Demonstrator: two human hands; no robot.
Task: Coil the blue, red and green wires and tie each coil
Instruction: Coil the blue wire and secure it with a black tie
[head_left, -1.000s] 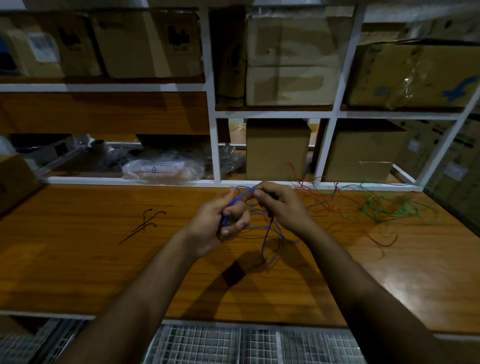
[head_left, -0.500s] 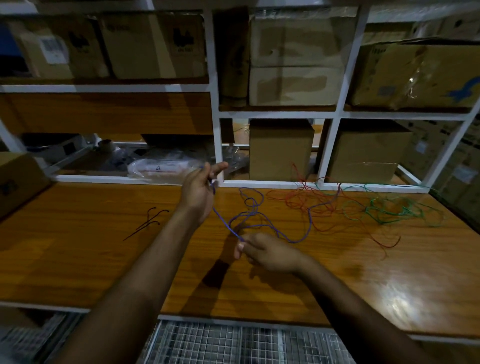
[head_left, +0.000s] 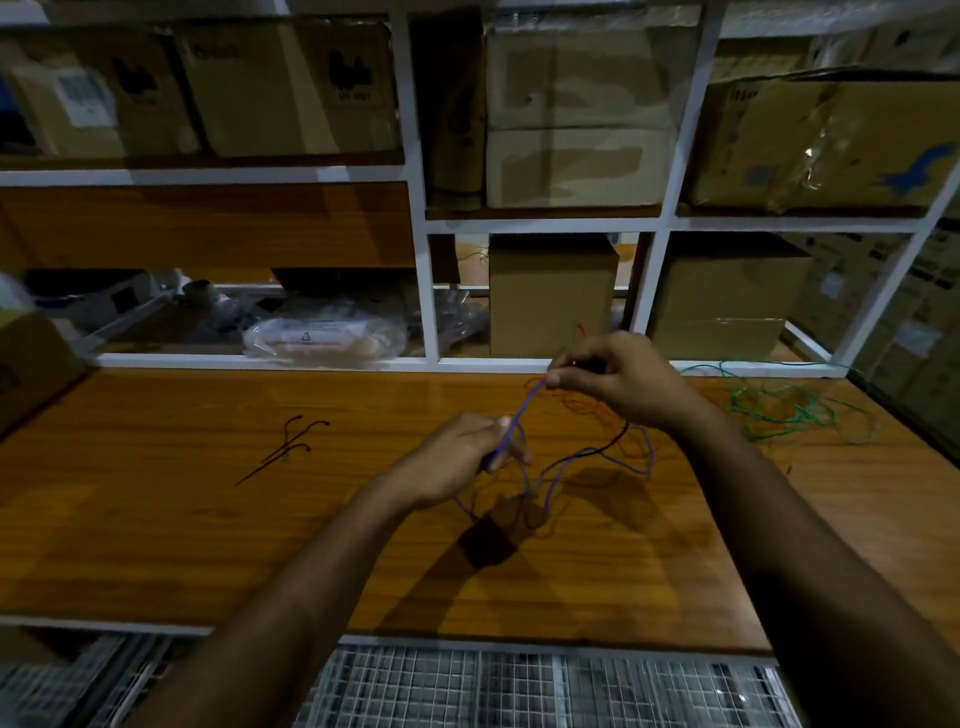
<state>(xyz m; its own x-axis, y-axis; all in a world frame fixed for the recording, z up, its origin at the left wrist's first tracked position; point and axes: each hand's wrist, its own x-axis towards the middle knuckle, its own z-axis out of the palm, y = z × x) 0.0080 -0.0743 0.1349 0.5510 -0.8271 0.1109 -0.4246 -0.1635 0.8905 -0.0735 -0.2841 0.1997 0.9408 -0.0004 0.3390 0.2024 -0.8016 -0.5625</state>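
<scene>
Blue wire (head_left: 521, 419) runs tight, slanting from left hand (head_left: 457, 460) grip up to right hand (head_left: 618, 379) pinch (rest droops over bench (head_left: 208, 519)).

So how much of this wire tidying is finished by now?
Nothing looks finished: no tied coil shows on the table. In hand is the blue wire, stretched between the left hand and right hand, the rest trailing loose. Left to do: the red wire lies tangled behind the hands, the green wire sprawls far right, and the black ties lie unused.
</scene>
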